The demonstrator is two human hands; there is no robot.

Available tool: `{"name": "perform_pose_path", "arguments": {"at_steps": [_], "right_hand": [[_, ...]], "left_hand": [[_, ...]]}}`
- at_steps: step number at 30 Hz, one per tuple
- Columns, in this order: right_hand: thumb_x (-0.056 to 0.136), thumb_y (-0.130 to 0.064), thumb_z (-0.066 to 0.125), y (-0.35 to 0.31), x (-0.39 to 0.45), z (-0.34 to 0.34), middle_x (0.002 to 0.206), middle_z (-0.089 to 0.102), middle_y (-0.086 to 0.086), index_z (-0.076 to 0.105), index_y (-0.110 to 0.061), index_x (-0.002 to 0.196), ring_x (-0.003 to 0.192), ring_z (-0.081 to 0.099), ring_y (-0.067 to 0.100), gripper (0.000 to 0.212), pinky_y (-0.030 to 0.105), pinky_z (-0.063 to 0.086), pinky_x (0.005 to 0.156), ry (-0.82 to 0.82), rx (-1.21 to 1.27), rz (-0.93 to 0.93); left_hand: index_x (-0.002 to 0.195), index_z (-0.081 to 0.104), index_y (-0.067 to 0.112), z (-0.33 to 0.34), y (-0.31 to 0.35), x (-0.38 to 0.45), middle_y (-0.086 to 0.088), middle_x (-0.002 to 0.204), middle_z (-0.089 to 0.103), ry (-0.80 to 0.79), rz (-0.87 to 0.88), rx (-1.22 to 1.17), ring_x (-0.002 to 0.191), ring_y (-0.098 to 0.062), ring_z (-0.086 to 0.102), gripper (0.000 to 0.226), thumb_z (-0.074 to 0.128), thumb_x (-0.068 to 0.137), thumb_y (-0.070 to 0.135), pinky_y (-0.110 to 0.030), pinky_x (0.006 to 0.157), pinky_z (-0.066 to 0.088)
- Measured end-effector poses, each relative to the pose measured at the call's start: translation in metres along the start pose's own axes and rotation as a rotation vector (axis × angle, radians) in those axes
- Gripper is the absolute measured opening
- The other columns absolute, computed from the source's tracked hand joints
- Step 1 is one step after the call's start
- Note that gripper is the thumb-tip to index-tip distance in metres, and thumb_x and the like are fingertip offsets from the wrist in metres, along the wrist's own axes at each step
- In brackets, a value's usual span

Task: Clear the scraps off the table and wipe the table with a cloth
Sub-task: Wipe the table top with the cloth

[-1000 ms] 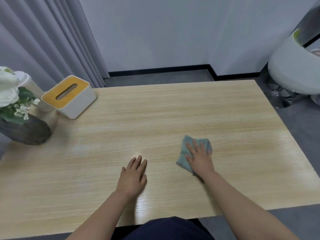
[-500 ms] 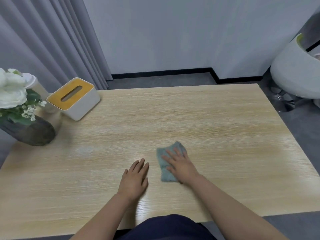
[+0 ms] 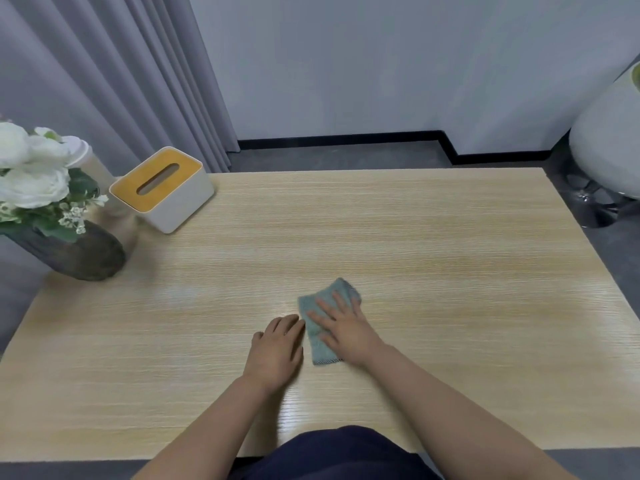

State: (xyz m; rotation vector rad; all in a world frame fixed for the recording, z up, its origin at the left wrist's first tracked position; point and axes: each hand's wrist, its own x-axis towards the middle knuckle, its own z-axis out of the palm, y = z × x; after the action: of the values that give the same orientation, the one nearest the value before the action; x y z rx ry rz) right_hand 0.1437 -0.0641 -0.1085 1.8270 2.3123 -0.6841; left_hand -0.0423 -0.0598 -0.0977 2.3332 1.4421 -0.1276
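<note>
**Worktop and contents, largest to smallest**

Worktop (image 3: 433,237): pale wood-grain rectangle, filling most of the head view and carrying every item below except the chair. A soft glare is showing on the surface in front of the hands.

Curtain (image 3: 104,81): grey pleated fabric, hanging behind the far-left corner of the worktop.

Chair (image 3: 609,140): white rounded shell on a chromed base, standing on the grey floor off the far-right corner, cut off by the frame edge.

Vase (image 3: 79,254): dark, squat, sitting at the left edge of the worktop and holding white flowers (image 3: 31,174) with green leaves.

Tissue box (image 3: 162,188): white body, yellow slotted lid, sitting at the far-left corner just beside the vase.

Right hand (image 3: 343,327): lying palm down with fingers straight and spread, pressing flat on the cloth; released, not clenching anything.

Left hand (image 3: 275,351): resting palm down on the bare worktop, fingers loosely bent at the tips and grasping nothing; its fingertips are lying just beside the cloth's left edge.

Cloth (image 3: 317,336): grey-green, rumpled, lying flat on the worktop near the middle of the near half, under the right hand; its far corner and near-left edge are showing past the fingers.
</note>
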Motion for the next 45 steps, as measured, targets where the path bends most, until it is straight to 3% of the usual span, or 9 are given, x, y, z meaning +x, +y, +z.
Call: {"name": "perform_pose_path", "arguments": {"at_steps": [3, 13, 21, 24, 32, 36, 39, 41, 45], "right_hand": [[0.095, -0.052, 0.018, 0.020, 0.004, -0.004, 0.158, 0.004, -0.009, 0.015, -0.035, 0.148, 0.146, -0.008, 0.019, 0.056, 0.044, -0.013, 0.115, 0.000, -0.037, -0.034], [0.101, -0.037, 0.023, 0.089, 0.008, -0.024, 0.159, -0.002, -0.001, 0.009, -0.029, 0.150, 0.145, -0.005, 0.028, 0.051, 0.053, 0.001, 0.116, 0.173, 0.152, 0.702], [0.087, -0.061, 0.005, 0.025, 0.047, -0.013, 0.157, -0.003, -0.011, 0.011, -0.036, 0.148, 0.144, -0.014, 0.019, 0.067, 0.041, -0.021, 0.109, 0.068, 0.008, -0.005], [0.083, -0.065, -0.001, 0.053, 0.053, -0.023, 0.157, -0.002, -0.011, 0.010, -0.037, 0.148, 0.145, -0.010, 0.018, 0.071, 0.040, -0.017, 0.112, 0.110, -0.001, 0.050], [0.099, -0.049, 0.015, 0.124, 0.075, -0.047, 0.158, -0.005, -0.004, 0.005, -0.032, 0.149, 0.145, -0.009, 0.026, 0.054, 0.051, -0.006, 0.115, 0.191, 0.127, 0.652], [0.091, -0.048, 0.018, 0.072, 0.095, -0.040, 0.150, 0.034, 0.006, 0.036, -0.024, 0.143, 0.140, 0.024, 0.037, 0.060, 0.062, 0.024, 0.107, 0.170, 0.034, 0.234], [0.094, -0.052, 0.019, 0.056, 0.103, -0.033, 0.156, 0.016, -0.008, 0.024, -0.034, 0.146, 0.145, 0.003, 0.023, 0.055, 0.051, -0.002, 0.115, 0.142, -0.050, -0.036], [0.092, -0.060, 0.015, 0.068, 0.104, -0.037, 0.155, -0.004, -0.016, 0.008, -0.040, 0.147, 0.144, -0.015, 0.014, 0.059, 0.042, -0.016, 0.114, 0.148, -0.019, -0.036], [0.083, -0.067, 0.000, 0.113, 0.115, -0.051, 0.157, -0.007, -0.012, -0.001, -0.039, 0.147, 0.144, -0.016, 0.016, 0.070, 0.042, -0.018, 0.113, 0.201, -0.016, 0.235]], "left_hand": [[0.128, 0.054, 0.021, 0.002, -0.005, 0.002, 0.002, 0.131, 0.054, 0.029, 0.016, 0.022, 0.119, -0.023, 0.053, 0.047, 0.063, 0.082, 0.025, -0.042, 0.081, 0.046], [0.139, 0.042, 0.020, -0.013, -0.013, 0.037, -0.005, 0.143, 0.039, 0.043, -0.014, -0.030, 0.135, -0.023, 0.033, 0.050, 0.050, 0.091, 0.026, -0.041, 0.103, 0.032], [0.150, 0.017, 0.023, -0.020, -0.013, 0.086, 0.001, 0.158, 0.009, -0.003, -0.083, 0.015, 0.146, -0.017, 0.002, 0.053, 0.032, 0.099, 0.028, -0.049, 0.114, 0.013], [0.150, 0.015, 0.023, -0.026, -0.015, 0.102, 0.002, 0.159, 0.007, -0.004, -0.099, 0.037, 0.146, -0.016, 0.001, 0.053, 0.029, 0.099, 0.027, -0.049, 0.115, 0.012], [0.150, 0.012, 0.024, -0.036, -0.026, 0.149, 0.003, 0.159, 0.001, 0.016, -0.095, 0.060, 0.146, -0.016, -0.004, 0.053, 0.026, 0.100, 0.030, -0.049, 0.116, 0.007], [0.151, 0.012, 0.022, -0.042, -0.031, 0.178, 0.003, 0.159, 0.001, 0.040, -0.123, 0.053, 0.146, -0.016, -0.003, 0.053, 0.025, 0.100, 0.029, -0.050, 0.116, 0.006], [0.151, 0.014, 0.022, -0.047, -0.032, 0.197, 0.004, 0.159, 0.002, 0.066, -0.159, 0.009, 0.146, -0.015, -0.003, 0.051, 0.024, 0.101, 0.029, -0.050, 0.116, 0.003], [0.151, 0.012, 0.021, -0.050, -0.032, 0.208, 0.004, 0.159, 0.002, 0.071, -0.178, 0.013, 0.146, -0.015, -0.003, 0.051, 0.023, 0.101, 0.029, -0.050, 0.115, 0.002], [0.151, 0.009, 0.022, -0.054, -0.032, 0.227, 0.004, 0.159, -0.002, 0.064, -0.184, 0.050, 0.146, -0.016, -0.005, 0.052, 0.020, 0.101, 0.032, -0.051, 0.115, 0.000]]}}
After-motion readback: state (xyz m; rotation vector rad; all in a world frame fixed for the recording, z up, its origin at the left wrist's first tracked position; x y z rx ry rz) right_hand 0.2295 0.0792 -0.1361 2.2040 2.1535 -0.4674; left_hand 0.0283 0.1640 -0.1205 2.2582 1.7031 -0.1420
